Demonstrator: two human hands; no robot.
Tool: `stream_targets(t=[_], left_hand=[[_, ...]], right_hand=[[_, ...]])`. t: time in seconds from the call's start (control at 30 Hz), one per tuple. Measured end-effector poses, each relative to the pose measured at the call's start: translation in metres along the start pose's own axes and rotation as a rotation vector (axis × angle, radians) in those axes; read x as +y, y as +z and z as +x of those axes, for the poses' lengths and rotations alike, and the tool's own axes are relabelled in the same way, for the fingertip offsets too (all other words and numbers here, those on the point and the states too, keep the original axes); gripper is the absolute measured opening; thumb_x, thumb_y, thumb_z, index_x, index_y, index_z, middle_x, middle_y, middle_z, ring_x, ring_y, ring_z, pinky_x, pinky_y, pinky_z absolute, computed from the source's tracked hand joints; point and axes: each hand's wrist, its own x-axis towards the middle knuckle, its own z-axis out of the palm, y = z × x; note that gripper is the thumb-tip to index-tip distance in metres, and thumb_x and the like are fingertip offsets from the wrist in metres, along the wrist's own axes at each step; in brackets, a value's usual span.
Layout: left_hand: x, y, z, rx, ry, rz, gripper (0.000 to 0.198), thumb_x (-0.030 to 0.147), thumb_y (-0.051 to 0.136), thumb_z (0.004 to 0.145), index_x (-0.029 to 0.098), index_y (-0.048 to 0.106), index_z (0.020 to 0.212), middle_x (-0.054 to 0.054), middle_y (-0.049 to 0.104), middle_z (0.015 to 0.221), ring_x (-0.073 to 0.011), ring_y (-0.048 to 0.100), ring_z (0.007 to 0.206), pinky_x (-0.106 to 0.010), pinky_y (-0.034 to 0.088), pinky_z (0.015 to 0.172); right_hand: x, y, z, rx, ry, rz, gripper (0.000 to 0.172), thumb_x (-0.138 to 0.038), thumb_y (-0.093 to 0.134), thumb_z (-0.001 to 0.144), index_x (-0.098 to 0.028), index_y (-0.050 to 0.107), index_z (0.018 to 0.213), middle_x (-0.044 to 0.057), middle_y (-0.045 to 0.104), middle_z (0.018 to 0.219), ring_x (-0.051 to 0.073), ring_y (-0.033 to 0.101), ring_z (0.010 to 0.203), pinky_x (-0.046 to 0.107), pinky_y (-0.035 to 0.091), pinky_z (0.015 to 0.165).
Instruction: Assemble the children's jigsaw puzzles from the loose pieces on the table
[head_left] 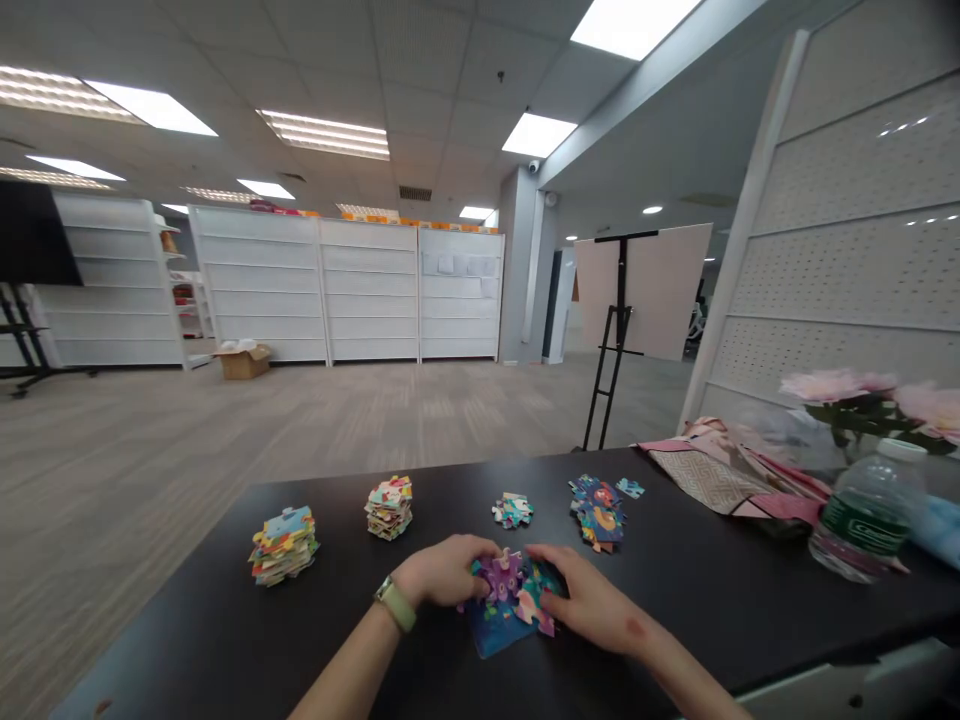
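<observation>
We pinch the purple-and-blue jigsaw pieces [501, 625] between thumb and fingers of both our left hand [448, 570] and right hand [592, 602] at the black tabletop [435, 685]; 4 puzzle-piece piles [389, 508] sit beyond, then white shelving [367, 290].

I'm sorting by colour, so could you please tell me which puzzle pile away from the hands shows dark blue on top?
The rightmost pile, beside the loose blue piece; the three other piles have paler tops.
</observation>
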Motion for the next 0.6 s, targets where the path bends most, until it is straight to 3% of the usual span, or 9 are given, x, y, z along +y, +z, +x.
stream_targets(t=[0.17, 0.27, 0.4, 0.6], left_hand=[[-0.005, -0.002, 0.002, 0.067, 0.02, -0.036, 0.059, 0.014, 0.068, 0.071, 0.026, 0.066, 0.13, -0.002, 0.072, 0.115, -0.025, 0.066, 0.104, -0.029, 0.049, 0.09], [-0.008, -0.002, 0.001, 0.147, -0.015, -0.025, 0.054, 0.011, 0.064, 0.071, 0.022, 0.069, 0.124, -0.006, 0.072, 0.115, -0.0272, 0.066, 0.105, -0.033, 0.048, 0.092], [-0.009, -0.002, 0.002, 0.192, -0.016, -0.019, 0.043, 0.007, 0.062, 0.069, 0.022, 0.076, 0.107, -0.006, 0.072, 0.108, -0.0282, 0.065, 0.104, -0.035, 0.047, 0.092], [-0.01, 0.003, 0.008, 0.178, 0.022, -0.11, 0.04, 0.012, 0.065, 0.073, 0.022, 0.072, 0.111, -0.002, 0.073, 0.104, -0.0229, 0.065, 0.096, -0.029, 0.048, 0.086]], right_hand=[[-0.001, 0.004, 0.002, 0.084, 0.035, 0.095, 0.045, -0.02, 0.067, 0.065, -0.023, 0.068, 0.109, 0.005, 0.067, 0.106, 0.026, 0.063, 0.1, 0.037, 0.05, 0.089], [0.002, 0.006, 0.004, 0.163, 0.076, 0.182, 0.046, -0.025, 0.069, 0.065, -0.022, 0.065, 0.11, 0.004, 0.064, 0.1, 0.023, 0.064, 0.09, 0.035, 0.052, 0.08], [0.006, 0.0, 0.015, 0.263, 0.099, 0.294, 0.049, -0.029, 0.066, 0.068, -0.022, 0.062, 0.116, 0.007, 0.066, 0.108, 0.025, 0.066, 0.096, 0.039, 0.052, 0.087], [-0.008, 0.02, 0.034, 0.143, -0.013, 0.378, 0.052, -0.028, 0.071, 0.066, -0.022, 0.069, 0.117, 0.011, 0.072, 0.122, 0.032, 0.063, 0.118, 0.045, 0.049, 0.099]])
